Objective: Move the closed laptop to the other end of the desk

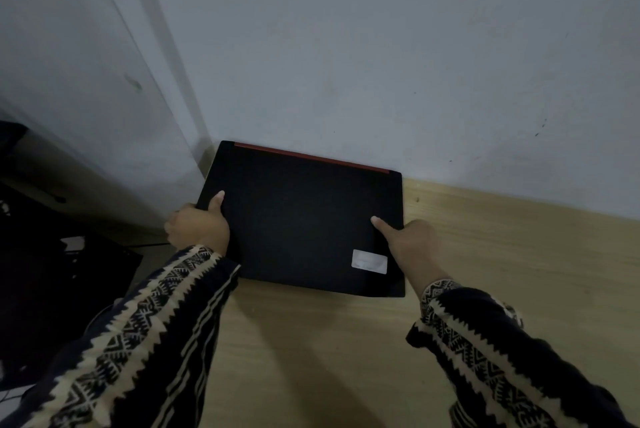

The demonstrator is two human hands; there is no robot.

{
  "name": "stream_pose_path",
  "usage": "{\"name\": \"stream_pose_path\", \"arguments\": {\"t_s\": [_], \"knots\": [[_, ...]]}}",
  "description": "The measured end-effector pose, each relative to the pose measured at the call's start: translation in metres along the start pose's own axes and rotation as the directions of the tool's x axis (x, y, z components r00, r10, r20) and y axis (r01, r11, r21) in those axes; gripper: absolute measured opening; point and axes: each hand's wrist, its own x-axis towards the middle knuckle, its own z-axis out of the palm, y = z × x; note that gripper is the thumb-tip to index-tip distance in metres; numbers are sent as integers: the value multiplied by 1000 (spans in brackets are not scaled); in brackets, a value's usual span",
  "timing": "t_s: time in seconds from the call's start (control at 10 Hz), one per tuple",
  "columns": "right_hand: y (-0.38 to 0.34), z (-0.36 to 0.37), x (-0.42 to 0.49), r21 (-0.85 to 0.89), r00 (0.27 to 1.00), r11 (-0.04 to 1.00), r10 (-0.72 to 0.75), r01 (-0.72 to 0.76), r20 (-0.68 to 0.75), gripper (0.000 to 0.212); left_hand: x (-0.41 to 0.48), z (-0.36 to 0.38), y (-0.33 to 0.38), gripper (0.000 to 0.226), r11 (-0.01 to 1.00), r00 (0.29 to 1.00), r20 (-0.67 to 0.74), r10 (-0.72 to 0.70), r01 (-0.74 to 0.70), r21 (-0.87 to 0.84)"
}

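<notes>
Sleeves (145,334) with a dark-and-cream zigzag pattern are coming in nearest to me, one on each side of the laptop (301,219). I am seeing the wooden desk (519,254) stretching out below and to the right of the laptop. My left hand (199,226) is gripping the laptop's left edge, thumb pressing on the lid and fingers curling under, out of sight. My right hand (408,244) is gripping the laptop's right edge the same way, thumb lying on top just above a pale sticker (369,261). The laptop itself is lying closed and black at the desk's left end. A red strip (311,158) is running along the laptop's far edge, which is sitting right against the white wall (381,46).
</notes>
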Motion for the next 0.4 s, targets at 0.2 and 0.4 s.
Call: {"name": "stream_pose_path", "arguments": {"t_s": [0.2,0.4], "knots": [[-16,-21,17,-428,982,887,-191,173,1,53,-12,6,-5,73,990,991,1,131,-131,-60],[-28,-13,-5,-378,959,887,-283,265,9,70,-44,8,5,72,969,968,-66,241,-243,-33]]}}
